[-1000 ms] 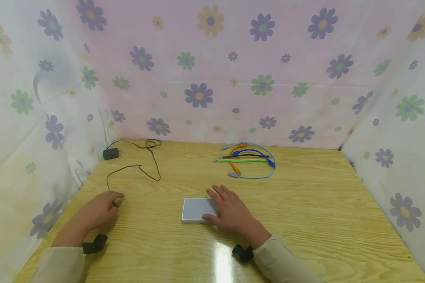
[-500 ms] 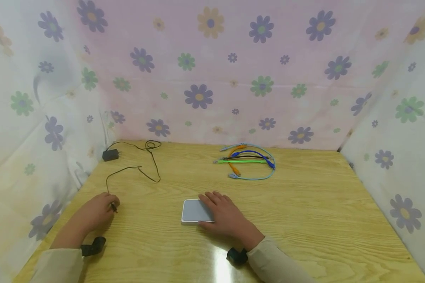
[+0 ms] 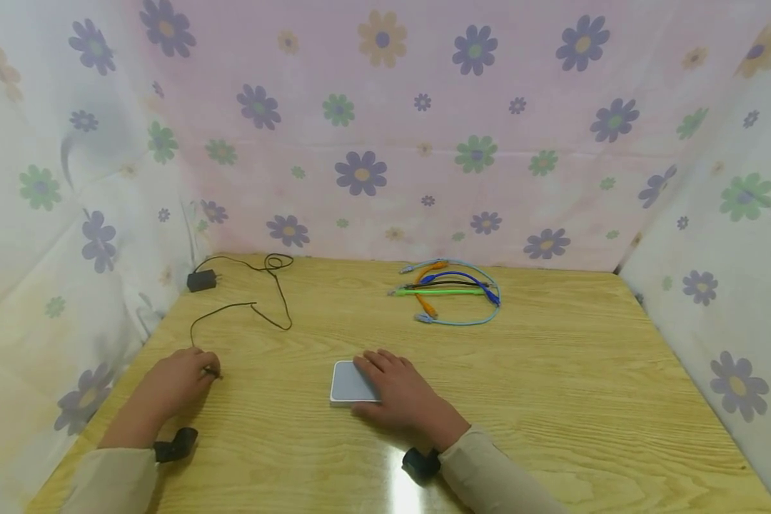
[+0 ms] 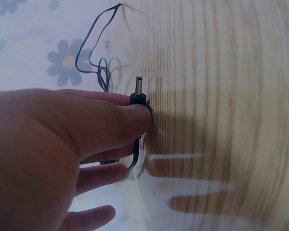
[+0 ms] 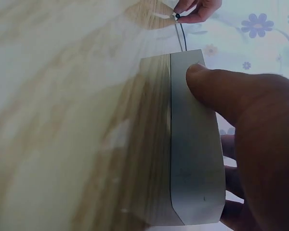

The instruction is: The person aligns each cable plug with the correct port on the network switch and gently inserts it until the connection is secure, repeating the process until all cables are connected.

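Note:
My left hand is low at the left of the table, pinching the black barrel plug of a thin cord between thumb and fingers. In the left wrist view the plug's metal tip sticks out past the thumb. My right hand grips a flat white box with a grey top, thumb along its near side and fingers over its top toward the far side. The right wrist view shows the thumb pressed on the box's plain pale side. The hand covers the box's right part.
From the plug, the black cord runs back in loose bends to a black power adapter at the back left. Several short coloured network cables lie together near the back middle. Flowered cloth walls three sides of the wooden table.
My right hand has slid left, farther over the box, and its spread fingers have come together. The left hand has turned the plug slightly in its fingers. The box has stayed put.

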A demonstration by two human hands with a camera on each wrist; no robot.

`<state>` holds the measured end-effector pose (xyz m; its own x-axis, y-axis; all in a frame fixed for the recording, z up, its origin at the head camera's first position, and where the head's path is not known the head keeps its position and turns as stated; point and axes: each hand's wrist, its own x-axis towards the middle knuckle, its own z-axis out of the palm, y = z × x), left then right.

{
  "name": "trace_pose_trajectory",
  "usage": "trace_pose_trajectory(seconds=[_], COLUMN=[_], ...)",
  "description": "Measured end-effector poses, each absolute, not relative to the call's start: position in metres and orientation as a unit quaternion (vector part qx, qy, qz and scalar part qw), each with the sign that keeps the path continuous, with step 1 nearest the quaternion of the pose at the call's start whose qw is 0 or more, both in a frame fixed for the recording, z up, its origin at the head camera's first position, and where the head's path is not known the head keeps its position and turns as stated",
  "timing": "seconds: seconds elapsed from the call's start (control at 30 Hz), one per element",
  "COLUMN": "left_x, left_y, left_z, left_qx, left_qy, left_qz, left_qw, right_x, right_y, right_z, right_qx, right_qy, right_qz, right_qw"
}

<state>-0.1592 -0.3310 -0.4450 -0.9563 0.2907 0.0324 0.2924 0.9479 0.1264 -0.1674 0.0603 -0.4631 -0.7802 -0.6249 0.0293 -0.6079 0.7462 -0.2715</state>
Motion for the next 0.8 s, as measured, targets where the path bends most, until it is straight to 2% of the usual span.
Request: trace_pose_trajectory(seconds=[0.5,0.8], left_x=[-0.167,-0.171], left_y=[-0.307,-0.292], left_z=[-0.448,-0.447], left_qx=[-0.159,-0.158], left_qy=[-0.983,-0.982], left_qz=[-0.069,-0.095], left_qw=[0.060,0.038], right_x=[-0.172,-0.177], right_y=[0.054,0.050], right_z=[-0.462,-0.461], right_qx=[-0.332,-0.314], right_qy=[0.924,0.923], right_qz=[-0.184,-0.213], right_qw=[0.052,0.070])
